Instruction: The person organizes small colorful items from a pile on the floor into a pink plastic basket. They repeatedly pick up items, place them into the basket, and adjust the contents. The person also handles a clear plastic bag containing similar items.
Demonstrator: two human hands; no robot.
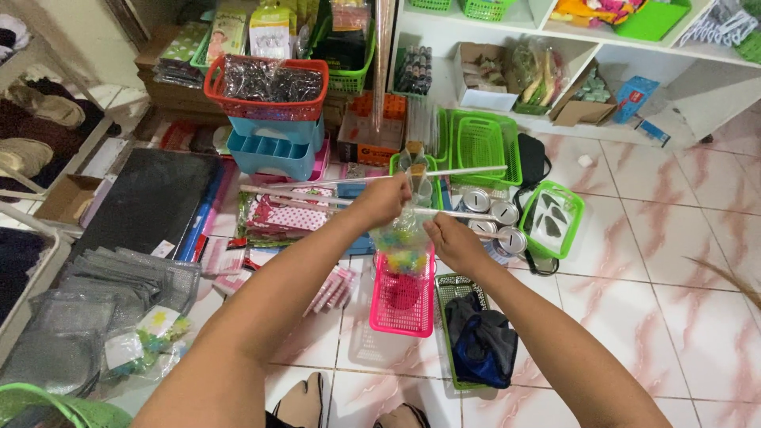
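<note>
Pale floor tiles (682, 261) with pinkish veining carry a scatter of shop goods, and white shelves (571, 47) along the back wall hold boxes and green baskets. Both arms reach forward over this clutter. Up at the middle of the view, the left hand (383, 201) is pinched shut on the top of a small clear bag (403, 242) filled with bright, multicoloured pieces (what they are is too small to tell), and the right hand (452, 238) closes its grip on the same bag from the other side, so the bag hangs between the two hands. Directly beneath it on the floor lies a pink plastic basket (403, 305), and just beside that, to the right, a green basket (445, 289) holds a dark blue bundle (483, 345). Thin white rods (317, 194) lie across the goods behind the hands. Farther back, a red basket (265, 87) rests on stacked blue trays (273, 147), while a green tray (552, 218) and some round metal tins (491, 214) lie to the right. Grey mesh pouches (95, 301) are piled at the left, near a dark mat (147, 202).
</note>
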